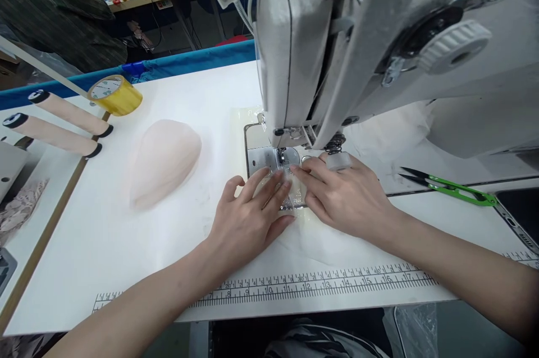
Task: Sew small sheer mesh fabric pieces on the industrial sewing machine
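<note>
A thin, almost clear piece of fabric (314, 237) lies on the white table and runs under the presser foot (283, 159) of a white sewing machine (295, 49). My left hand (248, 217) lies flat on the fabric just in front of the needle plate (259, 156), fingers stretched toward the foot. My right hand (343, 195) presses the fabric from the right, fingers together and pointing left, their tips touching those of the left hand. Neither hand grips anything.
A pale pink stack of fabric pieces (164, 159) lies to the left. A yellow tape roll (114, 94) and two thread cones (63, 122) sit at the far left. Green thread snips (455, 187) lie right of the machine. A printed ruler (320, 282) runs along the table's front edge.
</note>
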Demonstrator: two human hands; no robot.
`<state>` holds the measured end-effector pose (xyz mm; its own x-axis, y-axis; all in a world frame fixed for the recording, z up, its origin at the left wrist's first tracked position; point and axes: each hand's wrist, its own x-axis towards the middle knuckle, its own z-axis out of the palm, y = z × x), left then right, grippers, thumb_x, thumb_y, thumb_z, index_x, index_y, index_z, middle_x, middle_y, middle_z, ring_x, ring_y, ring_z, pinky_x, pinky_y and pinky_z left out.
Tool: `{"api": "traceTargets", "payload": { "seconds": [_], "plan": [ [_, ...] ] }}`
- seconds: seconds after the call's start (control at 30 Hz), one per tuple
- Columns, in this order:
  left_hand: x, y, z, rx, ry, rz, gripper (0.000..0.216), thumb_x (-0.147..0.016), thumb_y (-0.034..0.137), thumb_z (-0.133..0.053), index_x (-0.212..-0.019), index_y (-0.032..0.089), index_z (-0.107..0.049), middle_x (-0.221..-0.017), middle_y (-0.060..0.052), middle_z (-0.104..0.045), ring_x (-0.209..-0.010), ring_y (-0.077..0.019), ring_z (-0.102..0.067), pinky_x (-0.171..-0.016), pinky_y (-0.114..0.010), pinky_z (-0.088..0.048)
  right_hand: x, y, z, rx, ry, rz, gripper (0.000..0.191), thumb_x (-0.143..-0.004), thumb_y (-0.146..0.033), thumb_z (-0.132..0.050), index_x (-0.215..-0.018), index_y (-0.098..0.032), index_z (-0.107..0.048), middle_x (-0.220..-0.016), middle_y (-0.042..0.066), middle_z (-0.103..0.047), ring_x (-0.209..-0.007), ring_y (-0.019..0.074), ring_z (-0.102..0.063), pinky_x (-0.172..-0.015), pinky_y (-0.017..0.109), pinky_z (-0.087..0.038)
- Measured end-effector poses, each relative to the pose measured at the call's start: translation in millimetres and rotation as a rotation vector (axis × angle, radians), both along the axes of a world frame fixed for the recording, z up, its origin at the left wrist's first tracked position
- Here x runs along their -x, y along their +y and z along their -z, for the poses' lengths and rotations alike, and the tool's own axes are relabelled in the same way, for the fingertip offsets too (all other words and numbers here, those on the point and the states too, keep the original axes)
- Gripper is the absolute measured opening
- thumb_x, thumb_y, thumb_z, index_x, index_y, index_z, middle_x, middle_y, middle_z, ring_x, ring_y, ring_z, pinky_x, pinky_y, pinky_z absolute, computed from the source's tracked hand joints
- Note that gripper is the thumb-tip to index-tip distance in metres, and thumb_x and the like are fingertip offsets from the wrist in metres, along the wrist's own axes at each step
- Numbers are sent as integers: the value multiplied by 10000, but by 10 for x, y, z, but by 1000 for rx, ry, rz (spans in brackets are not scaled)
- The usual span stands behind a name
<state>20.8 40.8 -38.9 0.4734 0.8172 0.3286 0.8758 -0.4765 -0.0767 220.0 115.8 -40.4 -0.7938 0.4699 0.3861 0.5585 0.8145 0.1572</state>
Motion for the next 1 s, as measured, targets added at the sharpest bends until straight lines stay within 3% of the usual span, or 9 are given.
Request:
{"api": "traceTargets", "payload": {
  "seconds": [0.33,0.5,0.67,0.83,1.0],
  "plan": [
    [-28,29,9,4,10,-21,401,-1004,394,-432,-1339,198,-535,-1346,-44,-573,-1267,-264,-488,-902,-438,-352,-8,68,-5,-21,-15,39,247,-885,-167,-469,-764,-156,-683,-1017,104,-682,-822,206,-551,-741,354,-321],
    [-27,4,-3,1,7,-5,387,-1001,388,-444,-1323,199,-548,-1334,-35,-583,-1254,-269,-501,-894,-436,-351,-11,124,4,25,-32,46,233,-892,-178,-475,-814,-175,-695,-988,76,-671,-831,213,-541,-763,357,-312],
    [-34,2,2,7,4,-11,387,-1004,392,-440,-1322,200,-549,-1334,-29,-584,-1256,-265,-500,-900,-435,-347,-37,142,-60,-114,-59,187,255,-880,-150,-455,-965,-119,-694,-837,94,-652,-788,248,-531,-712,366,-296],
    [-25,11,-3,7,2,-10,385,-1007,401,-427,-1317,209,-553,-1336,-24,-584,-1265,-255,-493,-899,-434,-345,-44,102,-97,-61,-28,32,268,-876,-149,-467,-996,-142,-707,-904,80,-667,-774,224,-531,-748,361,-307],
    [-19,23,-2,4,1,-18,380,-1001,387,-444,-1318,209,-555,-1330,-27,-587,-1259,-266,-497,-903,-437,-347,-49,107,-93,-97,-19,99,281,-878,-126,-459,-996,-104,-713,-799,85,-655,-770,239,-537,-709,364,-298]
  ]
}}
